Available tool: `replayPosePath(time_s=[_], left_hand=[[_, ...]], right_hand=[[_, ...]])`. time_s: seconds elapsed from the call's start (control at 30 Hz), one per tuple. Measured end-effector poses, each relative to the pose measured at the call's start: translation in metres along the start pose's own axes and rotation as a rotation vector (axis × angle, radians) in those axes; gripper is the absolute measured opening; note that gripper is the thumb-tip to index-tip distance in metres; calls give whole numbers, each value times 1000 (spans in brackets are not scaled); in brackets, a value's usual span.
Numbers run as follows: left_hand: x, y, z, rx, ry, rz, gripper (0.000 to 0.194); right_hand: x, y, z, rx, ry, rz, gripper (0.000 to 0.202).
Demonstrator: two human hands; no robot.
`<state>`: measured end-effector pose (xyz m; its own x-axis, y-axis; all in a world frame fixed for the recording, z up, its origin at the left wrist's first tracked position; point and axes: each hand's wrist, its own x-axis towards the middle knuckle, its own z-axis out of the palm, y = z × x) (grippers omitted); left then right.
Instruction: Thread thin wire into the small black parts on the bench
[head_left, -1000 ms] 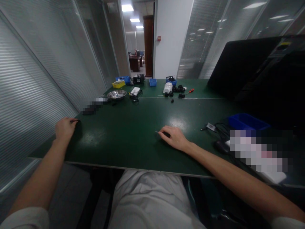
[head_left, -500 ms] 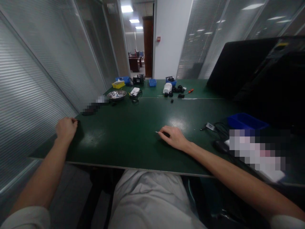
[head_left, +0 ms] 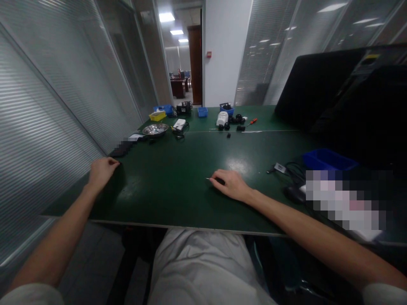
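Note:
My left hand (head_left: 103, 173) is over the left side of the green table (head_left: 171, 169), its thumb and fingertips pinched together. A small dark object (head_left: 118, 163) peeks out at those fingertips; I cannot make out its kind. Resting near the middle of the table, my right hand (head_left: 231, 184) is closed in a pinch. From between its thumb and forefinger a small, thin, whitish piece (head_left: 207, 178) sticks out to the left, too small to name. The two hands are well apart.
A metal bowl (head_left: 155, 129), a white device with a cable (head_left: 179, 124), a blue tray (head_left: 202, 112) and an orange screwdriver (head_left: 252, 121) lie toward the back. On the right are a blue bin (head_left: 329, 160), a black mouse (head_left: 294, 194) and a large dark monitor (head_left: 321, 84).
My left hand has moved to the right over the table, still pinched. My right hand stays in nearly the same place with the thin piece. The view has shifted slightly.

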<state>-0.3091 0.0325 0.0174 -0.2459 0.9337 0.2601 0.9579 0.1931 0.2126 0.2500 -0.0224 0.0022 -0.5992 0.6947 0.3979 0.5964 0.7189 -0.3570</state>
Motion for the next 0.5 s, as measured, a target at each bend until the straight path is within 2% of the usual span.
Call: replayPosePath(time_s=[0.07, 0.13, 0.23, 0.3, 0.33, 0.4, 0.5], left_hand=[[-8, 50, 3, -189, -19, 168, 30], [-25, 112, 7, -354, -50, 379, 31], [-59, 201, 16, -558, -231, 734, 30], [-80, 245, 24, -625, -364, 907, 26], [-89, 260, 29, -645, -408, 956, 25], [-101, 279, 38, -688, -448, 985, 23], [-108, 284, 48, -778, -441, 955, 23]], right_hand=[[0, 0, 0, -1, -2, 1, 29], [0, 0, 0, -6, -1, 5, 29], [-1, -1, -1, -33, -4, 18, 28], [-2, -2, -1, -66, -9, 21, 27], [-2, -2, -2, -86, -17, 19, 26], [-3, -3, -3, -126, -36, 15, 26], [-3, -4, -5, -159, -75, 26, 26]])
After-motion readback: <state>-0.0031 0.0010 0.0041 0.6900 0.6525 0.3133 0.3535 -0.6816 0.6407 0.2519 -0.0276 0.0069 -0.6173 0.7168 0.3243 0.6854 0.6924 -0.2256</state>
